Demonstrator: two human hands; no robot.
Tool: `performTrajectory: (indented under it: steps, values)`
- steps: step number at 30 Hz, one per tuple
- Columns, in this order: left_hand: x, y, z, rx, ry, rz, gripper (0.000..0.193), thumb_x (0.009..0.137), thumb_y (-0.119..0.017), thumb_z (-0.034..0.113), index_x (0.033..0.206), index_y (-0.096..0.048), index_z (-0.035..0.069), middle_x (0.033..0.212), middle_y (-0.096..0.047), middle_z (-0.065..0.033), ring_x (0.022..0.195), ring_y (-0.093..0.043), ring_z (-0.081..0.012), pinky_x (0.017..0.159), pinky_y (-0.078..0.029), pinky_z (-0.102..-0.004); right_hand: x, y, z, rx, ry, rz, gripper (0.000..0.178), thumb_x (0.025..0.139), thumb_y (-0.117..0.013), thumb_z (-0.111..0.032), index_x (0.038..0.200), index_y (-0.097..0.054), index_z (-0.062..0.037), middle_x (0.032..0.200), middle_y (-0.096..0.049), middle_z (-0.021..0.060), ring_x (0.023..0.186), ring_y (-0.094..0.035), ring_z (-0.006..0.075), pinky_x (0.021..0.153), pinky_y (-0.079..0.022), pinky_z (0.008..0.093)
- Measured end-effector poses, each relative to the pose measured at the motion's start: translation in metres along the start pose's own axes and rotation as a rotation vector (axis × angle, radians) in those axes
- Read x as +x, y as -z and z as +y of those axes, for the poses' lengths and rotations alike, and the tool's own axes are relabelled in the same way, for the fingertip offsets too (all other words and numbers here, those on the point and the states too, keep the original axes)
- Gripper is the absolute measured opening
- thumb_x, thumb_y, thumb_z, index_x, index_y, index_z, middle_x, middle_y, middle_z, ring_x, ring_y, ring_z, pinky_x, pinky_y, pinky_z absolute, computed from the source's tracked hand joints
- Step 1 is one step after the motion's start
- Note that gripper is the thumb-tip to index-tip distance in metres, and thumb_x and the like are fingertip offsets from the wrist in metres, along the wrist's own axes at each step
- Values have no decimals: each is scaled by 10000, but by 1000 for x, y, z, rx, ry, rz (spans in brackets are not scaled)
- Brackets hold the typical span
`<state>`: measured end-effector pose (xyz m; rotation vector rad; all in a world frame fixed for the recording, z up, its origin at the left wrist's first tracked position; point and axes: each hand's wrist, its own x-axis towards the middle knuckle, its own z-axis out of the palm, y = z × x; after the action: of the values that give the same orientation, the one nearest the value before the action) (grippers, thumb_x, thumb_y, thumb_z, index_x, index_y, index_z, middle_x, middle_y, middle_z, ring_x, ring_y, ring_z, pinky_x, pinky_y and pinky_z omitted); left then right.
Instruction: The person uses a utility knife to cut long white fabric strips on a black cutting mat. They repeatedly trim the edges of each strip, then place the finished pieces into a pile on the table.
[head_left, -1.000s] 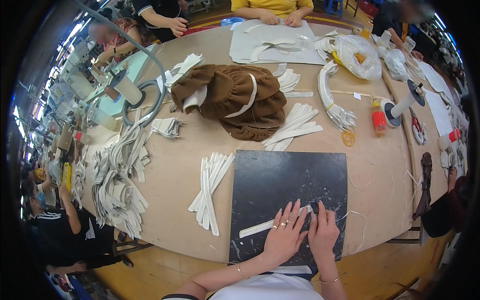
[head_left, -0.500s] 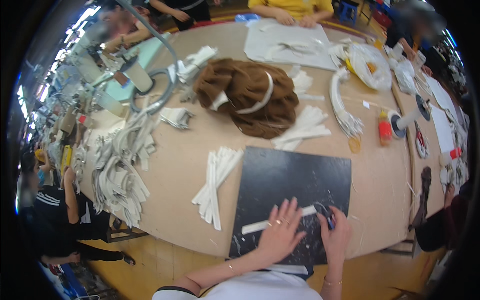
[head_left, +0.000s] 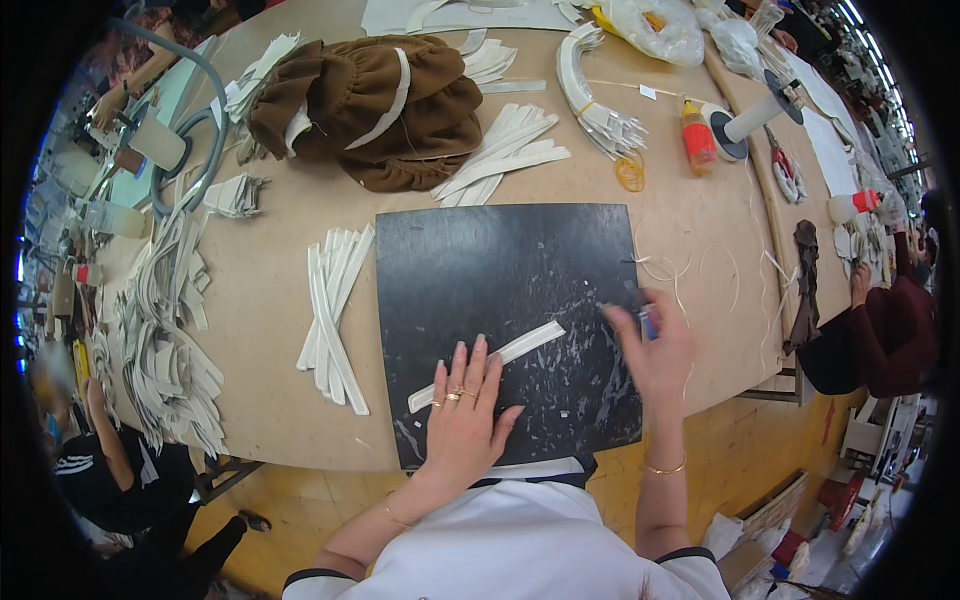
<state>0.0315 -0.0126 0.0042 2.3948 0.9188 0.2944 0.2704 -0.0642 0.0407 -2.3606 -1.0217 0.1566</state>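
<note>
A black cutting mat (head_left: 500, 255) lies on the table in front of me. Across it, slanting up to the right, runs a white fabric strip (head_left: 530, 343). My left hand (head_left: 465, 415) lies flat over the strip's left part, fingers stretched out and pressing it to the mat. My right hand (head_left: 658, 350) hovers at the mat's right edge, apart from the strip and a little blurred. Its fingers curl round a small blue tool (head_left: 650, 322), mostly hidden in the palm, so its kind cannot be made out. Small white scraps dot the mat.
White strips (head_left: 335, 320) lie left of the mat, with a larger heap (head_left: 170, 350) farther left. Behind are a gathered brown fabric bundle (head_left: 370, 110), more strips (head_left: 505, 155), a red-labelled bottle (head_left: 697, 140) and a spool (head_left: 750, 120). Thin white trimmings (head_left: 670, 270) lie to the right.
My right hand has drawn away from the strip's right end, out to the mat's right edge. My left hand still holds the strip down. The whole view has shifted.
</note>
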Motion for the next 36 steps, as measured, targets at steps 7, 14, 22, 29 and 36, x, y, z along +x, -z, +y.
performTrajectory:
  steps: [7, 14, 22, 29, 36]
  values:
    - [-2, -16, 4, -24, 14, -18, 735, 907, -684, 317, 1487, -383, -19, 1577, -313, -232, 1456, -304, -414, 1175, -228, -551, -22, -42, -38, 69, 181, -362, 488, 798, -792, -467, 997, -635, -50, 778, -711, 129, 663, -708, 294, 563, -518, 377]
    - [-3, -17, 1, -32, 16, -32, 736, 901, -689, 302, 1491, -381, -14, 1575, -315, -233, 1452, -313, -413, 1171, -238, -544, 1, -37, -34, -115, -11, -432, 569, 730, -844, -495, 968, -571, -56, 699, -631, 69, 632, -652, 243, 576, -487, 367]
    - [-21, -7, -6, 32, -36, 93, 708, 916, -671, 342, 1495, -408, 30, 1589, -296, -233, 1467, -264, -442, 1158, -223, -576, -15, -14, -22, -94, 35, -139, 454, 940, -666, -276, 1280, -589, 14, 956, -645, 178, 832, -653, 293, 705, -520, 401]
    - [-49, 0, -13, 103, 95, -41, 733, 926, -642, 388, 1475, -409, -37, 1592, -294, -230, 1479, -261, -409, 1182, -179, -538, -89, -71, -67, 203, 481, -159, 345, 843, -689, -88, 1186, -714, -124, 774, -559, 11, 680, -575, 176, 566, -462, 313]
    - [-52, -6, -16, 71, 82, -47, 785, 917, -647, 363, 1499, -333, -61, 1584, -264, -278, 1469, -249, -448, 1182, -185, -562, -66, -62, -46, -44, 312, 56, 229, 827, -768, -181, 1056, -775, -181, 717, -566, 13, 611, -578, 193, 517, -434, 337]
